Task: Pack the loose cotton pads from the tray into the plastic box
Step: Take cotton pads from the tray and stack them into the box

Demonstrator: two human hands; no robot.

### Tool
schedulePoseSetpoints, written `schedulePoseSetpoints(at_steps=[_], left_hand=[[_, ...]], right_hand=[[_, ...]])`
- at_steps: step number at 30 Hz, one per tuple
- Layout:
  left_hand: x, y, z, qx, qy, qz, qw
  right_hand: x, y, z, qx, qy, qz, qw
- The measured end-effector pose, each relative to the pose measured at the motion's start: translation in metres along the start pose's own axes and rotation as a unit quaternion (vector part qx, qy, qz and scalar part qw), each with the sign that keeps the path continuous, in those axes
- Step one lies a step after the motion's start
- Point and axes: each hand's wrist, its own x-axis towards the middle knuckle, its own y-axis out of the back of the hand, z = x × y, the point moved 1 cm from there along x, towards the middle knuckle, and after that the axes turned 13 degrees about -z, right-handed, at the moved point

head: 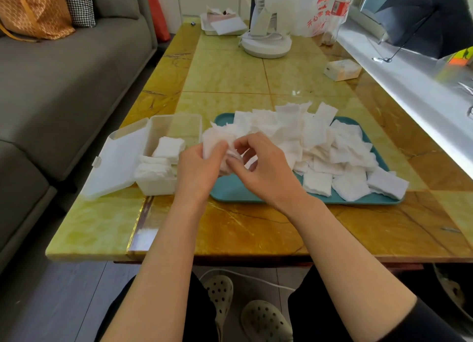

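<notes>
A teal tray (235,191) lies on the table, heaped with several loose white cotton pads (330,149). To its left stands a clear plastic box (179,126) with its lid (115,162) swung open to the left, and stacks of pads (163,159) lie in its near end. My left hand (199,167) grips a small bundle of pads (216,143) over the tray's left edge. My right hand (261,165) pinches the same bundle from the right.
A white desk fan (266,42) stands at the far middle of the marble table (230,72). A tissue pack (341,70) lies at right by the window sill, a white tray (222,25) at the far end, a grey sofa (64,85) on the left.
</notes>
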Motion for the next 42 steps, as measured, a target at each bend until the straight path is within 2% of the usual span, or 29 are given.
schedulePoseSetpoints(at_steps=[3,8,16,27,30,32,37,40,42], left_hand=[[0.0,0.001,0.0,0.006,-0.009,-0.007,1.0],[0.0,-0.001,-0.002,0.029,-0.019,-0.025,0.999],[0.001,-0.001,-0.001,0.034,-0.023,-0.039,0.998],[0.001,0.0,0.001,0.031,-0.02,0.0,0.999],[0.002,0.002,0.0,0.025,-0.021,0.013,0.999],[0.002,0.002,-0.001,0.019,-0.025,0.012,0.999],[0.002,0.001,-0.002,0.004,-0.034,-0.027,0.999],[-0.002,-0.004,-0.001,-0.004,-0.032,-0.061,0.998],[-0.003,-0.007,-0.001,-0.007,-0.025,-0.074,0.997]], right_hand=[[-0.001,0.004,-0.003,0.073,-0.029,0.017,0.997],[0.001,0.008,0.004,0.062,-0.051,0.017,0.997],[0.005,0.013,0.007,0.161,-0.129,0.023,0.978],[0.001,0.014,-0.001,0.202,-0.133,-0.009,0.97],[0.001,0.01,-0.004,0.165,-0.106,-0.029,0.98],[0.001,0.01,-0.003,0.151,-0.092,-0.006,0.984],[0.002,0.015,0.004,0.154,-0.12,0.049,0.98],[0.001,0.013,0.004,0.115,-0.1,0.089,0.984],[0.001,0.012,0.002,0.102,-0.088,0.087,0.987]])
